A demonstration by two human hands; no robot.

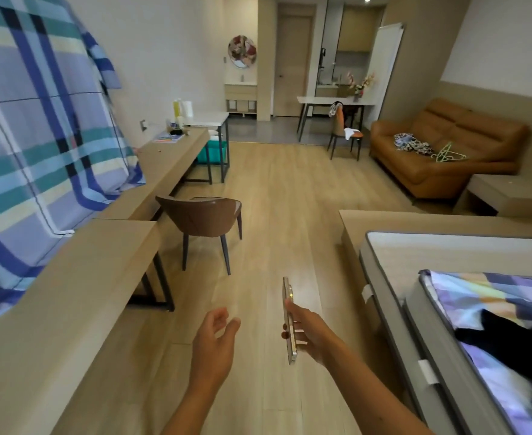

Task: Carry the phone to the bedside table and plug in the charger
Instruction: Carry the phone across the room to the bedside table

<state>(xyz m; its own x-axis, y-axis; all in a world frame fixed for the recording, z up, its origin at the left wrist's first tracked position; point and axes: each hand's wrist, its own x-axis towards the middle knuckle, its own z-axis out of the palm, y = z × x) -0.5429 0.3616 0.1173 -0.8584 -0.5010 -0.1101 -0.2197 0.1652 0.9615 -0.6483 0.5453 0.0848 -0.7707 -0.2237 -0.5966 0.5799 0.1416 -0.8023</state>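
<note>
My right hand (307, 332) holds a slim, pale gold phone (289, 318) edge-on and upright over the wooden floor. The fingers wrap its lower half. My left hand (216, 339) hangs beside it to the left, fingers loosely curled and apart, holding nothing. A low wooden bedside unit (509, 189) stands at the far right, between the bed and the sofa. No charger or cable shows in this view.
A long wooden desk (107, 255) runs along the left with a plaid sheet (32, 130) draped over it and a brown chair (205, 218) tucked under. The bed (447, 309) fills the right. An orange sofa (440, 146) stands beyond. Open floor lies ahead.
</note>
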